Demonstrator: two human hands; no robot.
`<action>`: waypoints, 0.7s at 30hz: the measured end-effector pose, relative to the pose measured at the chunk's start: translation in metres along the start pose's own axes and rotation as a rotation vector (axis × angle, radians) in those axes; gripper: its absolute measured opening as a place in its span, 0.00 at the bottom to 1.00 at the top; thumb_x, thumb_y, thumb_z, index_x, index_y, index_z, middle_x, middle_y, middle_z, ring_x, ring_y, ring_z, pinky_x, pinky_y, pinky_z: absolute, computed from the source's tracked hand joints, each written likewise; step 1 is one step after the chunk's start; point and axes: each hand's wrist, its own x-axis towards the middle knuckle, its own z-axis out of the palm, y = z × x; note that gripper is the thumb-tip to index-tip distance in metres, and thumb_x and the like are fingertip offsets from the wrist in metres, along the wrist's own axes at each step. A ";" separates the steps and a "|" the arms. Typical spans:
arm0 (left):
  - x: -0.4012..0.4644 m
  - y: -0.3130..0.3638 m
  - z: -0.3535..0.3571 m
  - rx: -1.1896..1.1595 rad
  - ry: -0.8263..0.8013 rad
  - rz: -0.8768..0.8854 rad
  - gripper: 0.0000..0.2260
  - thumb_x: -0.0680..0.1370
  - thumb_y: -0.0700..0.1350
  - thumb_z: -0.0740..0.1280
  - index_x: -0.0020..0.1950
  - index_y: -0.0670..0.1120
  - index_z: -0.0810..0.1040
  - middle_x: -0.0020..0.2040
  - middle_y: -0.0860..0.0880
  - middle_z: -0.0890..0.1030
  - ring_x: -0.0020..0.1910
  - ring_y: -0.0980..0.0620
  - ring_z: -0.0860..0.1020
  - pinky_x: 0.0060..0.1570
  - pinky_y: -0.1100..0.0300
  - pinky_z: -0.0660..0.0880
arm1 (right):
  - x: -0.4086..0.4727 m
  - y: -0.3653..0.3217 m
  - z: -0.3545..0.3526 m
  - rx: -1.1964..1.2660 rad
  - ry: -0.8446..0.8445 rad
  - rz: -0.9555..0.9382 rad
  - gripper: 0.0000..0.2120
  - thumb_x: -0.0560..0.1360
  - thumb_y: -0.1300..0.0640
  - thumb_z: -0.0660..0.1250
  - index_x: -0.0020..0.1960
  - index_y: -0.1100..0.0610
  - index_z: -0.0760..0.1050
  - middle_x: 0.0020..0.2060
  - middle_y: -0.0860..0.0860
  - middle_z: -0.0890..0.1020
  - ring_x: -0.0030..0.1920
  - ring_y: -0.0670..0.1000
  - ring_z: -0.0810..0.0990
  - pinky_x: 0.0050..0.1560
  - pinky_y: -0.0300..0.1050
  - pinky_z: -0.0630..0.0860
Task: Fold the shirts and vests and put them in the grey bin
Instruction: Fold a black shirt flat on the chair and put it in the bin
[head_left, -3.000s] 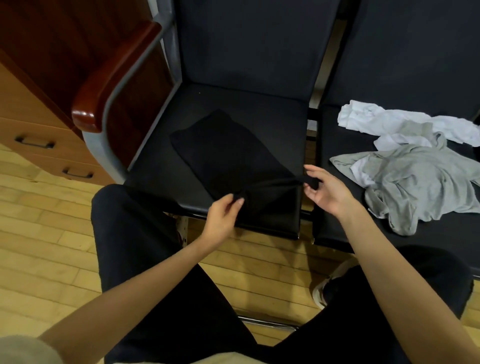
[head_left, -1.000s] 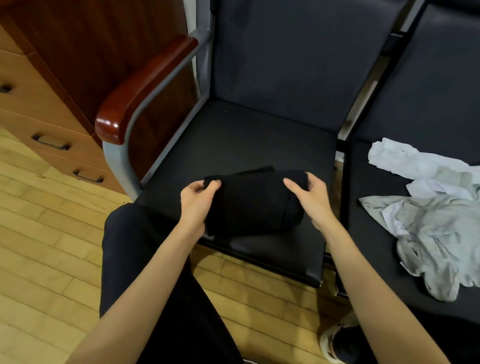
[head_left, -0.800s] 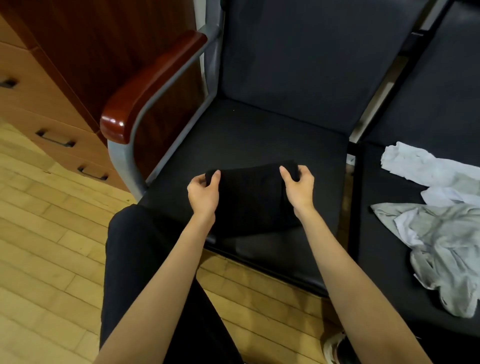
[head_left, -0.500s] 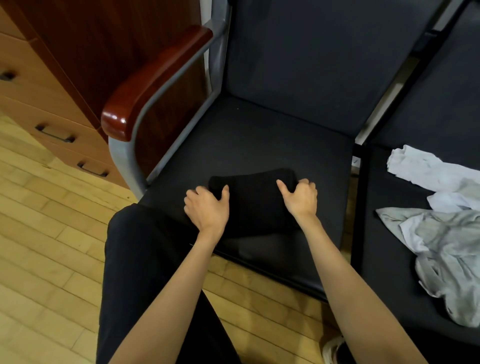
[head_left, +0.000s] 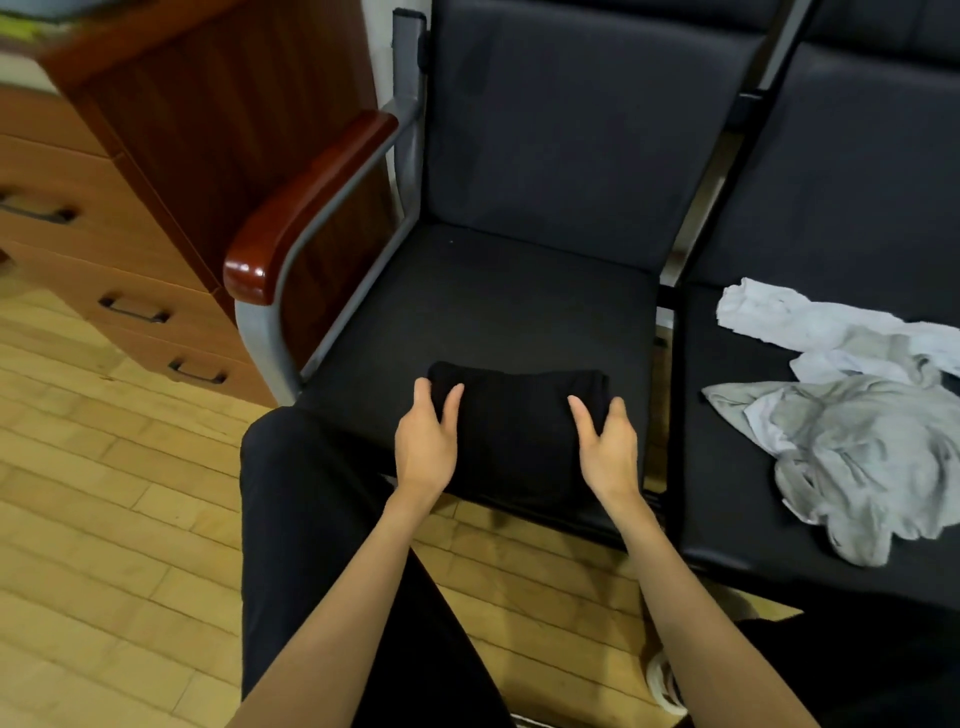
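- Head view: a black garment (head_left: 519, 431), folded into a thick, compact bundle, lies on the front part of the chair seat (head_left: 493, 301), between the two hands.
- The left hand (head_left: 426, 447) grips the bundle's left end: its thumb lies on top of the cloth, and the fingers curl round the edge.
- The right hand (head_left: 608, 452) does the same at the right end, thumb on top and fingers wrapped down the outer side. So each grip is clamped on the cloth, neither one loose.
- Handling, as I judge it: the bundle is soft, light and limp, with no stiffness of its own. It is not fragile or slippery, but the layers could slide apart or sag in the middle if it is lifted by one end.
- The best hold looks like the present one: both short ends at once, fingers tucked beneath and thumbs pressing the top layers down, so the folds stay shut while it is carried.
- A grey shirt (head_left: 852, 457) and a white garment (head_left: 810, 322) lie crumpled on the next seat, well to the right of the right hand and not yet folded.
- The grey bin is not in view, so I cannot tell which way the bundle must go.
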 end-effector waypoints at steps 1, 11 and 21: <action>-0.006 0.004 -0.004 -0.021 -0.008 0.021 0.14 0.82 0.51 0.58 0.61 0.43 0.70 0.34 0.52 0.76 0.30 0.57 0.77 0.31 0.63 0.74 | -0.008 0.001 -0.010 0.032 0.024 -0.027 0.29 0.78 0.41 0.58 0.64 0.66 0.68 0.41 0.58 0.79 0.43 0.57 0.80 0.45 0.52 0.75; -0.041 0.039 -0.029 -0.022 0.003 0.172 0.10 0.84 0.47 0.55 0.45 0.46 0.67 0.29 0.53 0.69 0.26 0.60 0.70 0.27 0.66 0.67 | -0.040 0.009 -0.058 0.121 0.072 -0.042 0.20 0.83 0.48 0.55 0.62 0.66 0.68 0.48 0.60 0.78 0.48 0.56 0.77 0.45 0.41 0.70; 0.016 0.033 -0.001 0.038 -0.037 -0.050 0.12 0.84 0.48 0.53 0.45 0.44 0.68 0.31 0.52 0.70 0.27 0.60 0.71 0.26 0.67 0.67 | 0.035 0.005 -0.025 0.065 -0.087 0.114 0.13 0.84 0.49 0.49 0.53 0.58 0.65 0.32 0.48 0.70 0.29 0.42 0.72 0.33 0.41 0.66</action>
